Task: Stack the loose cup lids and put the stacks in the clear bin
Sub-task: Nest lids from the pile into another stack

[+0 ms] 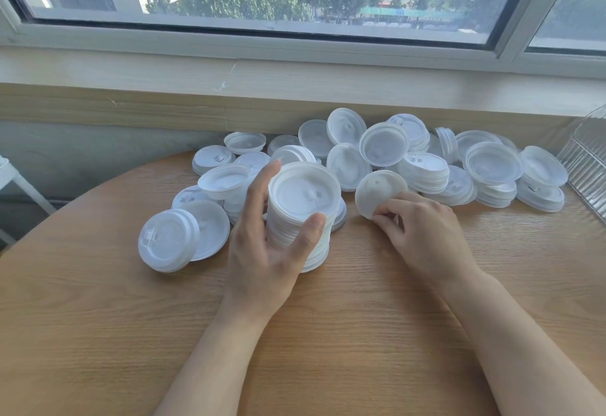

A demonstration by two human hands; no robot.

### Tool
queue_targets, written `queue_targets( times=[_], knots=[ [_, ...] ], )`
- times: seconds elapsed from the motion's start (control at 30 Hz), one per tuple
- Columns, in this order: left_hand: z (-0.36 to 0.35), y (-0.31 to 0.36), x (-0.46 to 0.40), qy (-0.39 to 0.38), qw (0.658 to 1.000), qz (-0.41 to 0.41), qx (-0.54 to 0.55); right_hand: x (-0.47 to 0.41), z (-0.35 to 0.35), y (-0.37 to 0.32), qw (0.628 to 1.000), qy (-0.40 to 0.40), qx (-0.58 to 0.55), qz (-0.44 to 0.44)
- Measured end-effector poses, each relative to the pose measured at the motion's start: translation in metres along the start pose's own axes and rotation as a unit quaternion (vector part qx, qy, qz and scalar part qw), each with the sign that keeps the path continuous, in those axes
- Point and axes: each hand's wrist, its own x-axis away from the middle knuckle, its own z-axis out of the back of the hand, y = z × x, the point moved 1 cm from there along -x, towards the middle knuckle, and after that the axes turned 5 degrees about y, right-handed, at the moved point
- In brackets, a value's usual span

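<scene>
Left hand (265, 245): fingers wrapping the tall stack (303, 215) standing on the surface (328, 333). Right hand (423, 235): fingers pinching one lid (377, 191) beside it. Advice: seating this lid squarely, same way up.

Both hands (262, 245) (423, 235) curled, gripping

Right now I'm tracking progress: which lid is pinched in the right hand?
The single lid tilted up just right of the tall stack. The right hand pinches its lower edge; the other loose lids lie untouched.
</scene>
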Motion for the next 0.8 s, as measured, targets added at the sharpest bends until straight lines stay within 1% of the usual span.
queue_targets(
  times=[0.1, 0.2, 0.43, 0.57, 0.8],
  knots=[
    [0.0001, -0.0004, 0.0000, 0.000, 1.000, -0.001, 0.002, -0.0001, 0.0009, -0.0035, 0.999, 0.023, 0.027, 0.011],
    [0.0000, -0.0008, -0.0001, 0.000, 1.000, -0.002, 0.001, -0.0011, -0.0004, -0.0026, 0.999, 0.020, 0.036, 0.021],
    [-0.0014, -0.0022, -0.0008, 0.003, 1.000, -0.009, 0.003, -0.0022, -0.0014, 0.0009, 1.000, 0.020, 0.002, 0.004],
    [-0.0011, -0.0021, -0.0008, 0.003, 1.000, -0.010, 0.002, -0.0025, -0.0036, 0.0019, 1.000, 0.011, 0.007, 0.003],
    [-0.0010, -0.0029, -0.0006, 0.004, 1.000, -0.015, 0.002, -0.0055, -0.0070, 0.0018, 1.000, 0.016, -0.002, -0.001]
  ],
)
